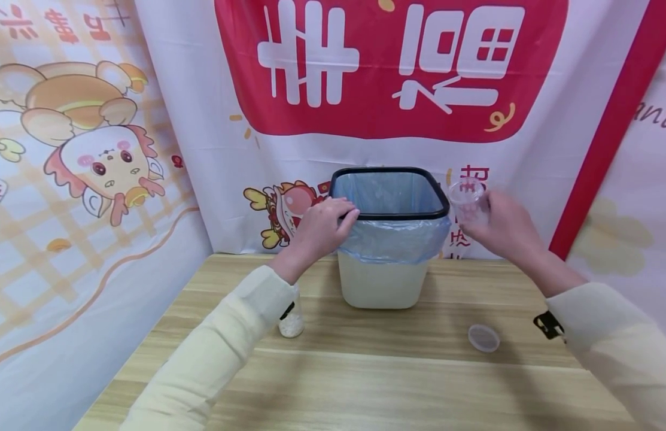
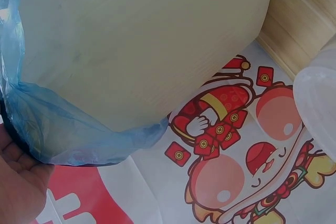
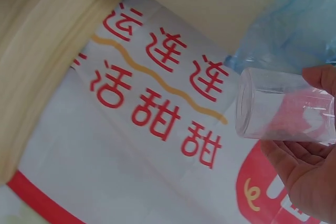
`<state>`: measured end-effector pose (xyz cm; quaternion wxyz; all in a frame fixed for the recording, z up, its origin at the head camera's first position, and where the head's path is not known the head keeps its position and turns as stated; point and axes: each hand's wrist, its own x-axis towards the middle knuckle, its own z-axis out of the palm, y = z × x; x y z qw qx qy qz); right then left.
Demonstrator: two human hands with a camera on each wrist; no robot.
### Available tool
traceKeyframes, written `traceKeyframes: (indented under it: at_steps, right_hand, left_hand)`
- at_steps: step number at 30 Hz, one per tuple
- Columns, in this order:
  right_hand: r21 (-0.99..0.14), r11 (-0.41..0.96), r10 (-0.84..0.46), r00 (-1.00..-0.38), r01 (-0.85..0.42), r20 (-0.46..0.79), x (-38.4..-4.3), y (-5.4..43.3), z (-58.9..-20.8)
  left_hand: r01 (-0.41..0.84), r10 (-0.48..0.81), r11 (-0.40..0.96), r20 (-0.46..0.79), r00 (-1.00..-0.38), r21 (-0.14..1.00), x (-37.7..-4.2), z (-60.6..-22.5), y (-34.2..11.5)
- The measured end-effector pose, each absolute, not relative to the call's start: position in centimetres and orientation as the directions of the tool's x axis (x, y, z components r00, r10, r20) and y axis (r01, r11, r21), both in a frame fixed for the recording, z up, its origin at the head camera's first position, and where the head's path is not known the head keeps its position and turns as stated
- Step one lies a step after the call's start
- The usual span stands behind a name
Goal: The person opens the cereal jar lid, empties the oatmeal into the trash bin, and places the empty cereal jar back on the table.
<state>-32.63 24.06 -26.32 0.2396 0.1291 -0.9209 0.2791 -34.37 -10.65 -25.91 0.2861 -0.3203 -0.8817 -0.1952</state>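
My left hand grips the black rim of a cream trash bin at its near left corner. In the left wrist view, the fingers hook over that rim beside the blue bag. A blue plastic bag lines the bin and folds down outside it. My right hand holds a clear plastic jar, lidless, just right of the bin at rim height. In the right wrist view, thumb and fingers close round the jar's side, and it looks see-through.
A round translucent lid lies on the wooden table at the right. A container with white contents stands left of the bin, partly hidden by the left sleeve. Printed cloth hangs behind and at the left.
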Motion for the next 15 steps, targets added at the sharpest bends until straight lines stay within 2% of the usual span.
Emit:
traceKeyframes:
  at_steps: [15]
  right_hand:
    - [-0.587,0.771,-0.043,-0.940,-0.247,0.339,-32.9,24.9,-30.6]
  left_hand:
    - [0.667,0.453,0.729,0.620,-0.641,0.157,-34.3,-25.8,-10.8]
